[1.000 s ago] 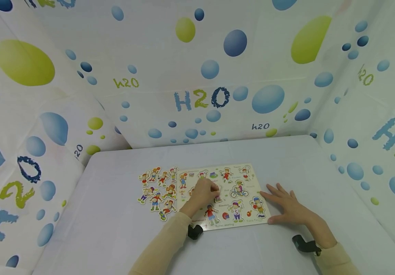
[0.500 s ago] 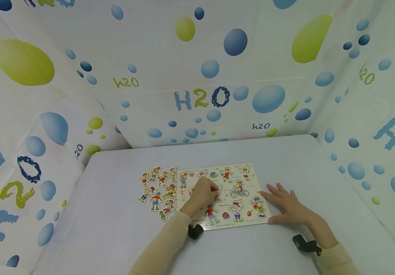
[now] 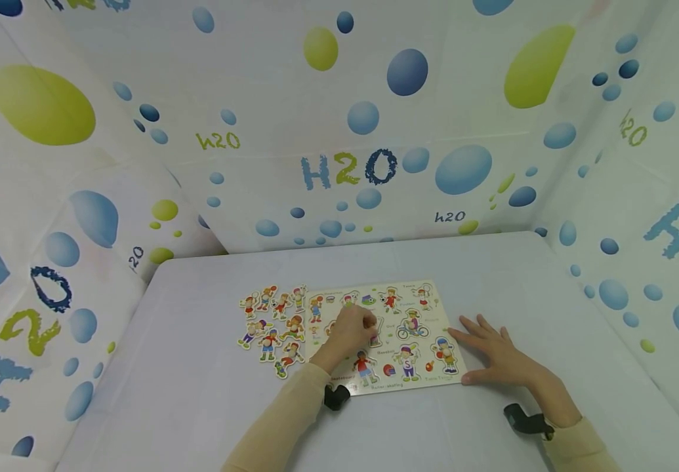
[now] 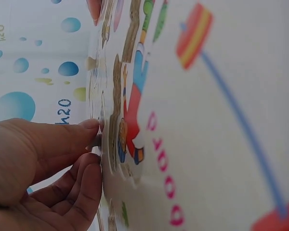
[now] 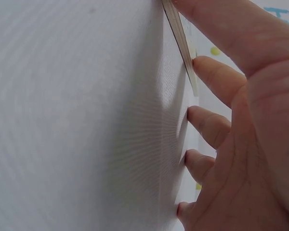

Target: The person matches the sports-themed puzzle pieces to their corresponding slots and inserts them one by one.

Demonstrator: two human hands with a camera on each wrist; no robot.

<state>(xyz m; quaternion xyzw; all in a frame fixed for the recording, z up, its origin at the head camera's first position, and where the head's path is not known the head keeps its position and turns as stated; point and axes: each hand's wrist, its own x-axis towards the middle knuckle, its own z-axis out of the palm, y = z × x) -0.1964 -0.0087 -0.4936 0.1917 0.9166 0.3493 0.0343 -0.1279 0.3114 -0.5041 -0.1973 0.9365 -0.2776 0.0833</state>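
A pale wooden puzzle board (image 3: 395, 390) printed with sports figures lies on the table. My left hand (image 3: 348, 335) is over its middle, thumb and fingers pinching a small puzzle piece, mostly hidden, at the golf picture. In the left wrist view the thumb and curled fingers (image 4: 89, 178) meet right at the board's surface. Spread wide, my right hand (image 3: 495, 357) rests at the board's right side. Its thumb is at the lower right corner and its index fingertip at the edge; the right wrist view shows other fingertips (image 5: 195, 113) on the white cloth.
Several loose figure pieces (image 3: 268, 345) lie in a cluster against the board's left side. A cyclist piece (image 3: 412, 324) and a table tennis figure (image 3: 445, 356) are on the board's right part. A white cloth covers the table (image 3: 209, 406); printed curtains (image 3: 351, 223) surround it.
The left fingers shift very slightly at the golf picture. The right hand stays in place at the board's edge, and the loose pieces have not moved.
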